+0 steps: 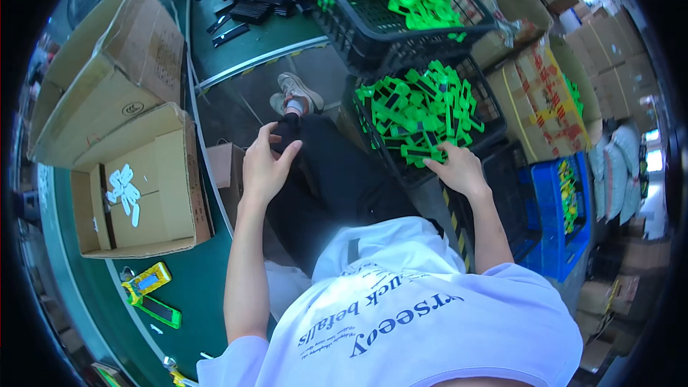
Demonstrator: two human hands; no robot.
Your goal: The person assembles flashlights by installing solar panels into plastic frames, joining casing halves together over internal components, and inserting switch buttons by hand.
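My left hand (pixel 265 165) is raised over my dark trouser leg, thumb and fingers apart, with nothing in it. My right hand (pixel 462 170) reaches to the near side of a black plastic crate (pixel 494 129) heaped with green plastic pieces (pixel 419 111), several of them with dark strips. Its thumb and forefinger close around the end of a green plastic piece (pixel 419 153) at the heap's near edge. The other fingers of that hand are partly hidden.
Above that crate stands another black crate (pixel 387 41) with bright green parts. Black flat parts (pixel 251 7) lie on the green bench. At left is an open carton (pixel 161 204) with white pieces. Yellow and green devices (pixel 149 281) lie near it. A blue crate (pixel 548 258) and cartons stand right.
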